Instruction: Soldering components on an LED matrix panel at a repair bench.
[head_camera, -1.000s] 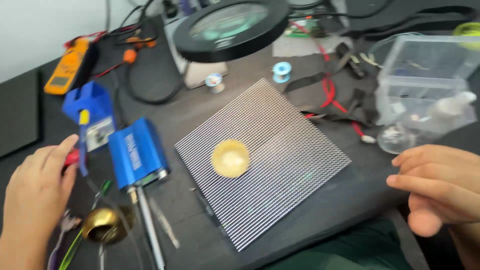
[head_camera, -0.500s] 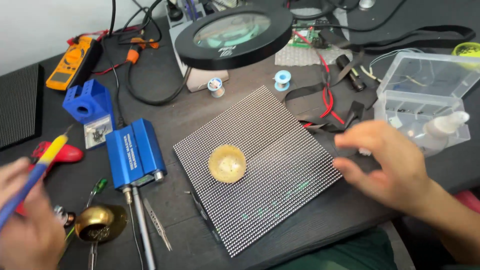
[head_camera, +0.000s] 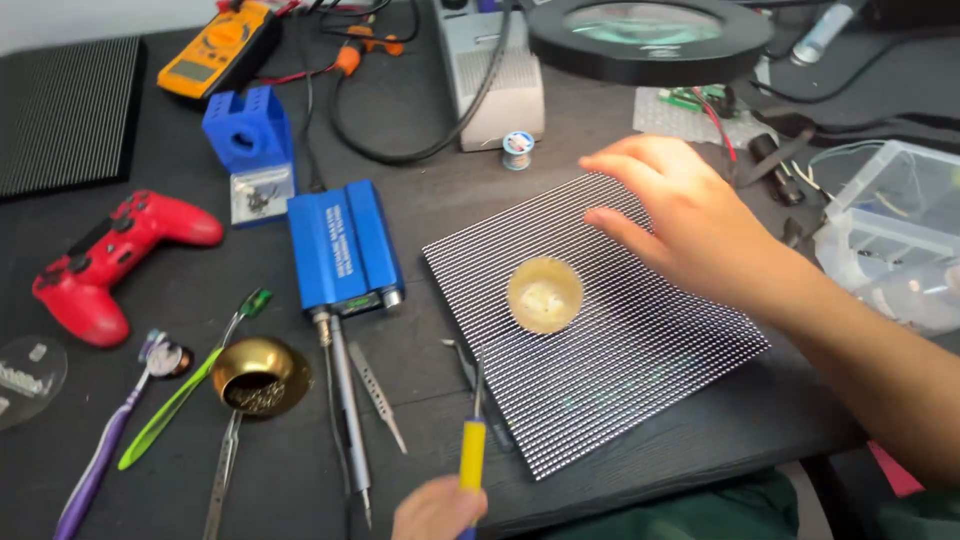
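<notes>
A square panel with a fine grid of dots (head_camera: 600, 340) lies on the dark table. A small round yellowish pot (head_camera: 544, 294) stands on it. My right hand (head_camera: 680, 215) rests flat on the panel's far right part, fingers spread, holding nothing. At the bottom edge my left hand (head_camera: 435, 510) grips a yellow-handled soldering iron (head_camera: 473, 440); its tip points at the panel's near left edge.
A blue box-shaped station (head_camera: 342, 245), tweezers (head_camera: 378, 395), a brass tip-cleaner bowl (head_camera: 258, 375) and a red game controller (head_camera: 105, 255) lie to the left. A magnifier lamp (head_camera: 645, 35) stands behind the panel, clear plastic boxes (head_camera: 890, 235) at right, a multimeter (head_camera: 215, 45) at back left.
My left hand has carried the soldering iron from the far left to the panel's near edge. My right hand moved left and came down onto the panel.
</notes>
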